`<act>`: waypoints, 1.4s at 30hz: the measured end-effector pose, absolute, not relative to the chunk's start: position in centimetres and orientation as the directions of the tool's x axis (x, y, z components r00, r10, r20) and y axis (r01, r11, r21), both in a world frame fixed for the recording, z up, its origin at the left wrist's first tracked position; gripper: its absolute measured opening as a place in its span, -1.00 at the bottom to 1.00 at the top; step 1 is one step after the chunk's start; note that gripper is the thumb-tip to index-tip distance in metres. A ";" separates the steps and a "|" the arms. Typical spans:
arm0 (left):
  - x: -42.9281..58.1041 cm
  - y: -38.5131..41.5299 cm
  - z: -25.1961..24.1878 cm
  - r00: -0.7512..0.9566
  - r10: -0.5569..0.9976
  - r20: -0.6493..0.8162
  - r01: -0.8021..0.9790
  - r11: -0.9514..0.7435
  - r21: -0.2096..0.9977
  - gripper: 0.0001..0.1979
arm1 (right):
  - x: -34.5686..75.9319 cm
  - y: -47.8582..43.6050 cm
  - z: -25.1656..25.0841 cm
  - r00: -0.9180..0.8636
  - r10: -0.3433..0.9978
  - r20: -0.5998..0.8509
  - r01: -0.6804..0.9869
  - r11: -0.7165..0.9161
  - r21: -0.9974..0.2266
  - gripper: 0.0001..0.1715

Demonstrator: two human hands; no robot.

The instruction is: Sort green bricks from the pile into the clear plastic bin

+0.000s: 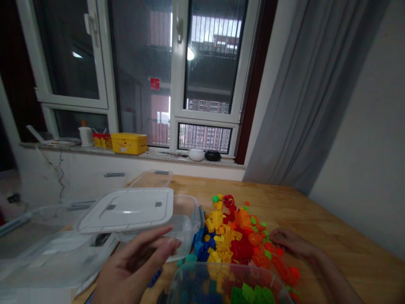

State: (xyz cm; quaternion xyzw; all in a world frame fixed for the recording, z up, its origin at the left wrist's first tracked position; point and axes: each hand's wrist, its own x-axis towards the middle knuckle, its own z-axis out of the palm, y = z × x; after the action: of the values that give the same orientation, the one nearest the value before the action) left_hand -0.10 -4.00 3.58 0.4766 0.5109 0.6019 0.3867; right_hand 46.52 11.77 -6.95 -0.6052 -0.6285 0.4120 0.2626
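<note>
My left hand (134, 268) is raised in the lower middle with fingers spread, holding nothing, close to the rim of a clear plastic box (185, 223) that carries a white lid (126, 210) askew on top. My right hand (292, 242) rests on the wooden table (332, 236) at the right edge of a pile of coloured toy bricks (236, 236), fingers touching the red and orange ones. Yellow, blue, red, orange and green bricks lie heaped together. A second clear tub (221, 283) stands nearest me with green bricks visible inside.
More clear boxes and lids (47, 249) are stacked at the left, one further back (152, 178). On the window sill stand a yellow box (129, 143), a white cup (85, 135), and two small bowls (204, 155). A grey curtain (310, 93) hangs at right.
</note>
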 end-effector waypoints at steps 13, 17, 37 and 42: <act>1.7 -2.0 1.6 -0.074 0.979 0.191 0.345 -0.155 0.926 -0.55 | 45.8 11.2 -5.6 -0.126 0.975 -0.184 0.563 -0.083 -0.822 -0.40; 1.2 -3.7 1.6 -0.170 0.960 0.224 0.371 -0.148 0.917 -0.56 | 45.7 11.2 -5.6 -0.131 0.974 -0.183 0.563 -0.079 -0.823 -0.44; 0.5 -1.1 4.4 0.222 0.963 0.153 0.242 -0.206 0.948 -0.71 | 46.3 11.8 -6.6 -0.114 0.983 -0.142 0.567 -0.053 -0.822 -0.59; 1.4 -1.2 3.6 0.371 0.914 0.164 0.358 -0.304 0.883 -0.74 | 46.5 12.3 -7.1 -0.120 0.983 -0.139 0.570 -0.046 -0.820 -0.58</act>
State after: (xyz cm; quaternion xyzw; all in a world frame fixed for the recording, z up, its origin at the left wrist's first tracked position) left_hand 1.36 -1.23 3.57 0.7270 0.4374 0.3510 0.3961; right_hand 46.54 12.29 -7.09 -0.6084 -0.6381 0.3911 0.2640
